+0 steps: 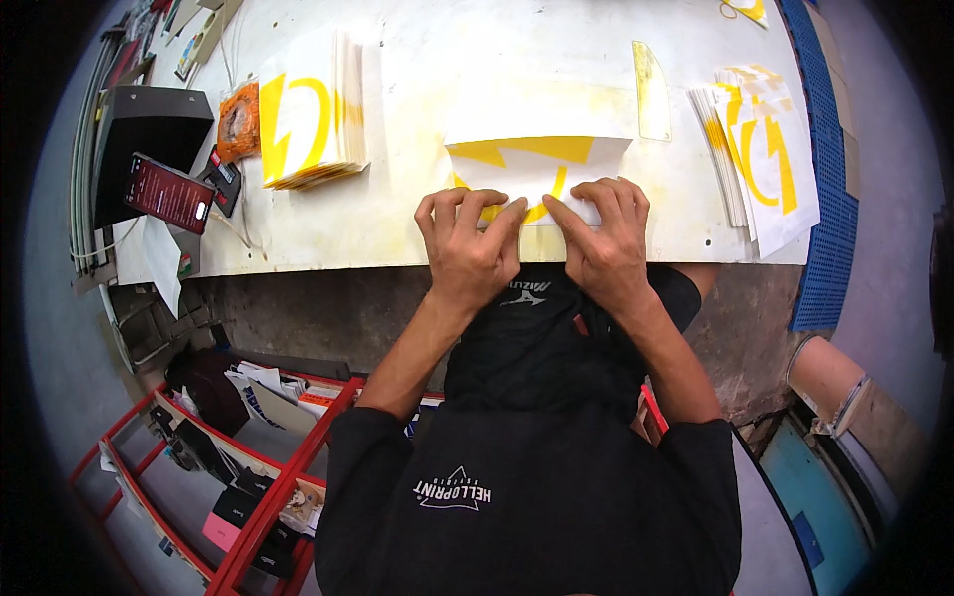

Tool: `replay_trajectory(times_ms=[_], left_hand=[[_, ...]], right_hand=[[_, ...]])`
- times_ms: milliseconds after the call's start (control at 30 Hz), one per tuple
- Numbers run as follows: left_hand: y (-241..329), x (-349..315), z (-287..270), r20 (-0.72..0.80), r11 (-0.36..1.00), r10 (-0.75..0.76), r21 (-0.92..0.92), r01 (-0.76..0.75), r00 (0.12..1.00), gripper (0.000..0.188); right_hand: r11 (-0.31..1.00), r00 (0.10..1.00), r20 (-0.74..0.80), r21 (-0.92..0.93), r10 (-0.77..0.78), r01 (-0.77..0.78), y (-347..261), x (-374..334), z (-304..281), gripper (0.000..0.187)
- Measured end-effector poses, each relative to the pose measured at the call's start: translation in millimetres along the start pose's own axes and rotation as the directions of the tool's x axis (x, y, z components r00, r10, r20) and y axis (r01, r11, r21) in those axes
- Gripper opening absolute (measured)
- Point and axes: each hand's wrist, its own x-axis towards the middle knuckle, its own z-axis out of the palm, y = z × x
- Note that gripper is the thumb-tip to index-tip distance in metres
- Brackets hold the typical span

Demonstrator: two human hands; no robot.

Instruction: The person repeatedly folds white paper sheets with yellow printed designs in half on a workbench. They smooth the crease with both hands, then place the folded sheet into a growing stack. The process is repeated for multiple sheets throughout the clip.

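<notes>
A white paper sheet (537, 175) with bold yellow print lies before me near the table's front edge, its far part standing up in a bent fold. My left hand (470, 238) grips its near left edge, fingers curled and thumb pressed on the paper. On the near right edge my right hand (608, 238) does the same. The two thumb tips almost meet at the middle. My fingers hide parts of the near edge.
Stacks of similar printed paper stand at left (298, 124) and right (765, 164). A yellowish flat strip (651, 91) lies beyond my right hand. Leftward are an orange packet (238, 124), a phone (169, 193) and a black box (149, 124). A blue perforated mat (830, 179) borders the right side.
</notes>
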Motion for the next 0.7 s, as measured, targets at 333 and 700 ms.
replay_trajectory(times_ms=[333, 700], left_hand=[[-45.1, -14.3, -30.9, 0.058, 0.994, -0.111, 0.009, 0.11, 0.992, 0.023], [-44.7, -15.2, -34.2, 0.074, 0.986, -0.156, -0.04, 0.159, 0.985, 0.023]], right_hand=[[0.997, 0.997, 0.032, 0.048, 0.066, -0.067, 5.2, 1.8, -3.8, 0.035], [0.998, 0.998, 0.015, 0.034, 0.061, -0.061, -29.9, 17.3, 25.9, 0.026]])
